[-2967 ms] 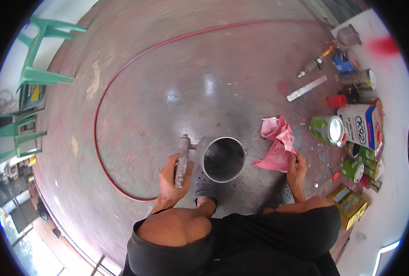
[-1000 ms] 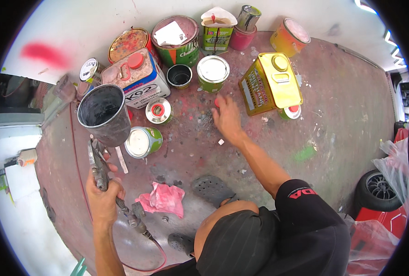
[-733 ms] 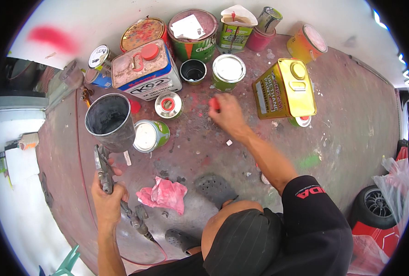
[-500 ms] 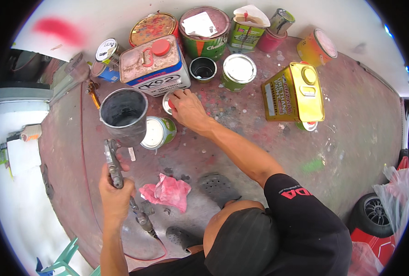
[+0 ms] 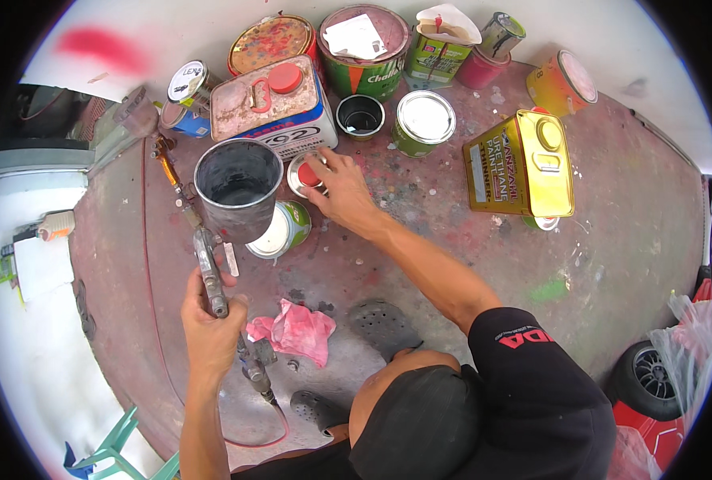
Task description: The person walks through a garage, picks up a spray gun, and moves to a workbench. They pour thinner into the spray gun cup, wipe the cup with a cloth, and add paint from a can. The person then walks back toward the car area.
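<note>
My left hand [image 5: 214, 332] is wrapped round the handle of a metal spray gun [image 5: 209, 268], held upright off the floor. A dark, open-topped cup [image 5: 240, 180] sits beside the gun's top end, partly covering the can behind. A hose [image 5: 280, 416] runs from the gun's lower end. My right hand [image 5: 346, 192] reaches forward with thumb and fingers on opposite sides of a small round can with a red cap [image 5: 308, 174]. Just nearer stands a green can with a white lid [image 5: 276, 236]. A large rectangular thinner can [image 5: 264, 108] stands behind the small one.
Several paint cans line the wall, among them a big green bucket [image 5: 364, 72]. An open black pot [image 5: 361, 117] and white-lidded can [image 5: 425, 120] stand nearer. A gold thinner can [image 5: 544, 168] stands right, a pink rag [image 5: 301, 332] lies by my feet, and a wheel [image 5: 648, 380] is far right.
My left hand has brought the spray gun slightly right and forward. The fingers of my right hand have spread from the red cap toward the can's sides, so more of the cap shows.
</note>
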